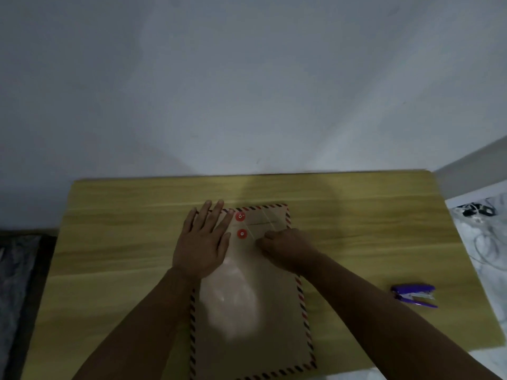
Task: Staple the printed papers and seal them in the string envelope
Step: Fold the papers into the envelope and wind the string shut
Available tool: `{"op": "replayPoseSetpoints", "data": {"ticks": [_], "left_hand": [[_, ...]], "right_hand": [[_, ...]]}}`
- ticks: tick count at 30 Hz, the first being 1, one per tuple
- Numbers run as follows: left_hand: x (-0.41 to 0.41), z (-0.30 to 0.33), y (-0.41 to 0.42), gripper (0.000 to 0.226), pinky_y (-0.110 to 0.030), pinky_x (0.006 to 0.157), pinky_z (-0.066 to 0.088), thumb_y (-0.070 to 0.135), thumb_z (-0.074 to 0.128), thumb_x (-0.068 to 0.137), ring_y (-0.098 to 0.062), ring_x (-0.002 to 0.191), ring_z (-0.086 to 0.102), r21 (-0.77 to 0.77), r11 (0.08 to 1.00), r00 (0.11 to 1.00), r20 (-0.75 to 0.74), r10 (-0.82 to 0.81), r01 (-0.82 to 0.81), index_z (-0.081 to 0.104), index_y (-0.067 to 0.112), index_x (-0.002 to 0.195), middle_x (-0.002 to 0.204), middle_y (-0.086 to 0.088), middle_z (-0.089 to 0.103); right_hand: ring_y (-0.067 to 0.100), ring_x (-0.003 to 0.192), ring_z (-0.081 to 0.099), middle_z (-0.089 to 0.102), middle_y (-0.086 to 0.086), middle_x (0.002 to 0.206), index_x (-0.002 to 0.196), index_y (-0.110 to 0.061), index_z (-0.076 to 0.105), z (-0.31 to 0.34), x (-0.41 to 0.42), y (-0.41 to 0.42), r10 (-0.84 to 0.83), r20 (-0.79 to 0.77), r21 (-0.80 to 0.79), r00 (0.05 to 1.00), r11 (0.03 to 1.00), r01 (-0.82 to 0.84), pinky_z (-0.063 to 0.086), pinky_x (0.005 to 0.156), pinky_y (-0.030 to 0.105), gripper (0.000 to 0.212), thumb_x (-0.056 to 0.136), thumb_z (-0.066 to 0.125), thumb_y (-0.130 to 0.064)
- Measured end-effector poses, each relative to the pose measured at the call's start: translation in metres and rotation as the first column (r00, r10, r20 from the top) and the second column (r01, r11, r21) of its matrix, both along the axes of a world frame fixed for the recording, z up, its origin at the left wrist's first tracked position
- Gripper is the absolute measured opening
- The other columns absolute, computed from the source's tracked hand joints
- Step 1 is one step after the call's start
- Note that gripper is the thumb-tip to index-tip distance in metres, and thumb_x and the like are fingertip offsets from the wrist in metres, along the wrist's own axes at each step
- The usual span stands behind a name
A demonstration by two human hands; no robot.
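Note:
A brown string envelope (255, 311) with a red, black and white striped border lies lengthwise on the wooden table (115, 242), flap end away from me. Two red button discs (241, 225) sit near the flap, one above the other. My left hand (201, 242) presses flat on the envelope's upper left, fingers straight. My right hand (285, 249) is curled just right of the lower disc and pinches the thin string (263, 223), which runs blurred over the flap. The printed papers are not visible.
A purple stapler (414, 294) lies on the table at the right, apart from the envelope. Beyond the table's right edge is a white surface with tangled cables (477, 212). A pale wall stands behind the table.

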State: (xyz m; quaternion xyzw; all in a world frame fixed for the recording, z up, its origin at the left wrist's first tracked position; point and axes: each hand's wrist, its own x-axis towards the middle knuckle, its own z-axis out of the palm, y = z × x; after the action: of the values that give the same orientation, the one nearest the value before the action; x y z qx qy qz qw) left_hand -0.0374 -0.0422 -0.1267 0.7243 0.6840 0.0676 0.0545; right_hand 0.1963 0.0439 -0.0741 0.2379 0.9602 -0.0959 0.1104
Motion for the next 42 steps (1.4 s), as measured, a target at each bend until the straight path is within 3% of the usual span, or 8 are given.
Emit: {"op": "replayPoseSetpoints", "data": {"ticks": [4,12,17,20,26,31,35,42], "left_hand": [[-0.002,-0.003,0.0,0.058,-0.055,0.125,0.018,0.038,0.038,0.104,-0.029,0.159,0.013,0.02,1.0,1.0,0.02,0.003,-0.004,0.032,0.025,0.16,0.17,-0.005,0.022],[-0.009,-0.008,0.003,0.062,-0.053,0.126,0.015,0.038,0.035,0.101,-0.028,0.16,0.008,-0.025,0.999,1.0,-0.004,-0.023,0.023,0.027,0.023,0.161,0.173,-0.002,0.012],[-0.013,-0.011,0.003,0.068,-0.054,0.125,0.02,0.03,0.04,0.094,-0.024,0.159,0.012,-0.01,0.999,0.998,0.059,-0.032,0.033,0.029,0.019,0.16,0.172,-0.001,0.017],[-0.012,-0.012,0.004,0.069,-0.054,0.125,0.02,0.028,0.045,0.094,-0.024,0.159,0.013,-0.006,0.999,0.998,0.05,-0.032,0.032,0.029,0.019,0.16,0.171,-0.001,0.019],[-0.011,-0.01,0.003,0.065,-0.053,0.126,0.019,0.031,0.034,0.096,-0.023,0.159,0.015,0.009,1.0,0.998,0.059,-0.017,0.017,0.031,0.016,0.159,0.171,-0.001,0.021],[-0.011,-0.011,0.003,0.065,-0.052,0.126,0.017,0.031,0.036,0.097,-0.022,0.159,0.012,-0.002,1.0,0.999,0.05,-0.013,0.013,0.029,0.017,0.16,0.172,0.001,0.018],[-0.011,-0.01,0.003,0.065,-0.052,0.126,0.019,0.031,0.037,0.097,-0.022,0.159,0.012,-0.005,1.0,0.998,0.054,-0.014,0.014,0.031,0.017,0.159,0.171,0.0,0.019],[-0.012,-0.009,0.002,0.065,-0.055,0.124,0.023,0.029,0.039,0.096,-0.024,0.159,0.015,0.022,0.999,0.997,0.074,-0.031,0.029,0.034,0.015,0.159,0.171,-0.002,0.021]], "right_hand": [[0.021,0.062,0.065,0.066,0.001,0.082,0.102,-0.016,0.066,-0.005,-0.019,-0.02,-0.048,-0.038,0.02,0.998,0.999,0.048,0.044,0.049,0.027,0.014,0.091,0.061,-0.024],[0.031,0.077,0.068,0.071,0.008,0.096,0.108,-0.014,0.067,-0.005,-0.067,-0.034,-0.09,-0.141,0.009,0.986,0.996,0.092,0.049,0.068,0.038,0.018,0.096,0.057,-0.022],[0.036,0.09,0.068,0.068,0.011,0.112,0.127,-0.017,0.061,-0.004,-0.081,-0.004,-0.191,-0.207,-0.034,0.96,0.982,0.188,0.054,0.066,0.045,0.03,0.101,0.049,-0.025],[0.032,0.098,0.067,0.068,0.007,0.11,0.117,-0.018,0.064,-0.001,-0.084,0.016,-0.275,-0.179,0.022,0.945,0.959,0.283,0.049,0.068,0.038,0.025,0.099,0.051,-0.029],[0.025,0.091,0.066,0.074,0.002,0.098,0.099,-0.022,0.075,0.007,-0.054,0.019,-0.59,-0.23,-0.127,0.774,0.807,0.577,0.05,0.075,0.031,0.019,0.089,0.064,-0.033],[0.012,0.077,0.062,0.074,-0.004,0.091,0.094,-0.021,0.077,0.008,-0.036,0.007,-0.677,-0.231,-0.197,0.699,0.736,0.648,0.044,0.065,0.025,0.014,0.086,0.069,-0.03],[0.016,0.08,0.065,0.072,-0.002,0.085,0.092,-0.02,0.077,0.007,-0.042,0.015,-0.719,-0.25,-0.224,0.648,0.695,0.684,0.044,0.064,0.026,0.015,0.086,0.067,-0.029],[0.025,0.097,0.064,0.071,0.003,0.103,0.099,-0.021,0.071,0.011,-0.07,0.045,-0.658,-0.106,-0.113,0.746,0.753,0.648,0.054,0.077,0.037,0.018,0.093,0.059,-0.033]]}}
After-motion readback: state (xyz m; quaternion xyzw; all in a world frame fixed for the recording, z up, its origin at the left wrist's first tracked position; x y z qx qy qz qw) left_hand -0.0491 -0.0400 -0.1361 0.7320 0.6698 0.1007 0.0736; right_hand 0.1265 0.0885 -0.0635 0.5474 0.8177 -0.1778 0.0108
